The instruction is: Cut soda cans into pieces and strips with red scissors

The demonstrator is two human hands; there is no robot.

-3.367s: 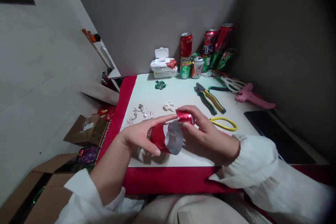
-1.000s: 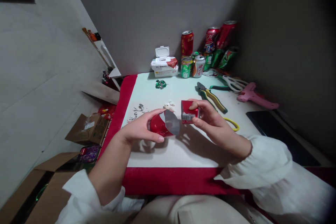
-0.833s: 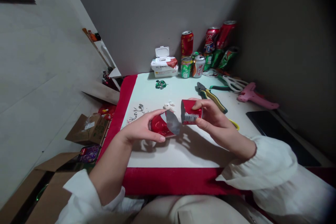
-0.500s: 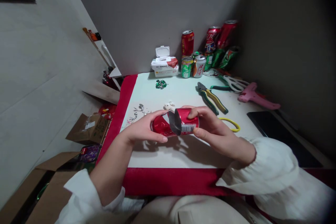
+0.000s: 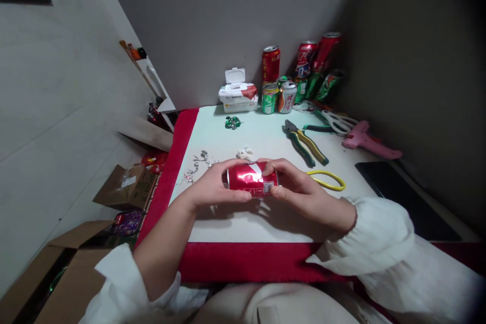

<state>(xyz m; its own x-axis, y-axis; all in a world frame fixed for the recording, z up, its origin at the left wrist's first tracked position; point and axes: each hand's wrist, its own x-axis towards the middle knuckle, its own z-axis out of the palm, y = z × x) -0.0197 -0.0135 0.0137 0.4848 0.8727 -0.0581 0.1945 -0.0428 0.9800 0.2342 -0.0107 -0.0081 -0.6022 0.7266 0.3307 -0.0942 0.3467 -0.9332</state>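
Note:
A red soda can (image 5: 247, 179) lies sideways between my hands, just above the white tabletop. My left hand (image 5: 212, 188) is closed round its left end, thumb along the lower front. At the right end, my right hand (image 5: 299, 185) grips the can with thumb and fingers near the barcode. The can looks like one body now, its cut edges brought together. Behind it sits a crumpled white wad (image 5: 245, 152). Silvery metal scraps (image 5: 197, 163) are scattered to the left, and a small green metallic piece (image 5: 233, 122) lies farther back.
Pliers (image 5: 306, 143), white-handled scissors (image 5: 337, 120), a pink glue gun (image 5: 370, 140), a yellow loop (image 5: 343, 182) and a dark flat slab (image 5: 406, 202) lie on the right. A wipes pack (image 5: 238, 97) and several drink cans (image 5: 270, 98) stand at the back. Cardboard boxes (image 5: 127, 187) stand left.
The two red can pieces, parted by a gap showing the dark inside, have been pushed together. My right hand has moved left, towards my left hand.

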